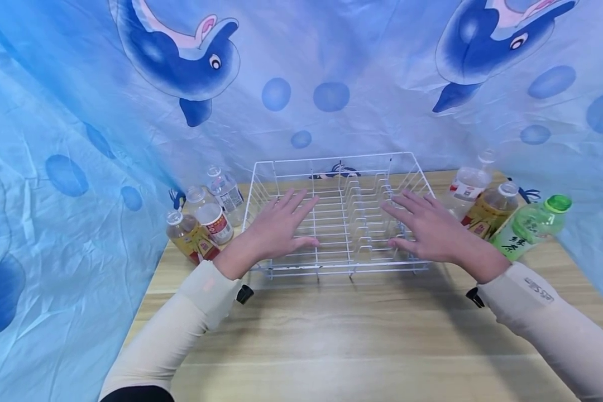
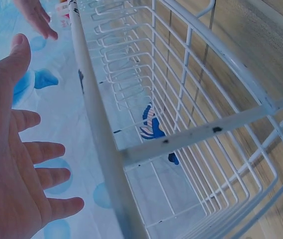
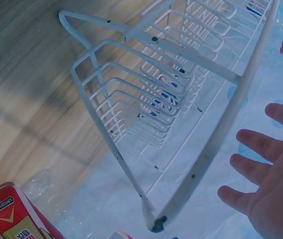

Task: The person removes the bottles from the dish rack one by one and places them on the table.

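Observation:
A white wire dish rack (image 1: 353, 268) stands on the wooden table, its coating chipped in the wrist views. My left hand (image 1: 280, 226) is held over the rack's left part, fingers straight and spread. Over the right part, my right hand (image 1: 426, 228) is spread likewise. Neither hand holds anything. In the left wrist view the left hand (image 2: 12, 164) appears beside a thick rack rail (image 2: 97, 119), apart from it. The right wrist view has the right hand (image 3: 275, 184) next to the rack's rim (image 3: 216, 142), also with a gap.
Left of the rack stand a yellow-labelled bottle (image 1: 193, 237), a red-and-white-labelled bottle (image 1: 212, 219) and a clear bottle (image 1: 227, 194). To the right are a clear bottle (image 1: 468, 181), a yellow-labelled bottle (image 1: 491, 209) and a green bottle (image 1: 530, 226). Blue dolphin-print curtain (image 1: 301, 50) surrounds the table (image 1: 321, 340).

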Available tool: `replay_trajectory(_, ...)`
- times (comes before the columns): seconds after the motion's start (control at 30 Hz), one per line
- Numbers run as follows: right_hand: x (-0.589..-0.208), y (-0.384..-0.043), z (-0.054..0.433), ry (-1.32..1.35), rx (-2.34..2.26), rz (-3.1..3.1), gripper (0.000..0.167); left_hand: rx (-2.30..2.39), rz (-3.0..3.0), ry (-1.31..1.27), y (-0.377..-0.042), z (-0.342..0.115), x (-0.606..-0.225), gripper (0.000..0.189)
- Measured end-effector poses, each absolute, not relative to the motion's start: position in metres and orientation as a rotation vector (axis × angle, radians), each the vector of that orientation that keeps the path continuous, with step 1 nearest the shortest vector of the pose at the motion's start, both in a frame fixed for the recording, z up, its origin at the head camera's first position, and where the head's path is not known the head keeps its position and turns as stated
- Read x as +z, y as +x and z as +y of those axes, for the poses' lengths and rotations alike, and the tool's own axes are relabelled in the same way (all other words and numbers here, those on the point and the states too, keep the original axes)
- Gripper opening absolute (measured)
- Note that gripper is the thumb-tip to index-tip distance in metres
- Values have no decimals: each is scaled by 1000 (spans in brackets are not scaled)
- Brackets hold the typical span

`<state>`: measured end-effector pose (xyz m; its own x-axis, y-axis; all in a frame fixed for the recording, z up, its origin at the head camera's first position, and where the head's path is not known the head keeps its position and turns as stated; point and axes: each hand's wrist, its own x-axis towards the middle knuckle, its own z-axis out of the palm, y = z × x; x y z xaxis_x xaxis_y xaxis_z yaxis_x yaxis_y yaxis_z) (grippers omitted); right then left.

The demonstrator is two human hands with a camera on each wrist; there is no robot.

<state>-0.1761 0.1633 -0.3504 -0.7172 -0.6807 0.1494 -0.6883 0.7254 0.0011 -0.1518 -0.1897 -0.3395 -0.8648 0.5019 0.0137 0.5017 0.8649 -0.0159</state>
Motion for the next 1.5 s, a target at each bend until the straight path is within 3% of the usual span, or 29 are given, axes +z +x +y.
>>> replay_trajectory(1.5, -354, -174, 170, 1101, 85, -2791, 74, 98, -3002, -835, -155, -185, -340, 99)
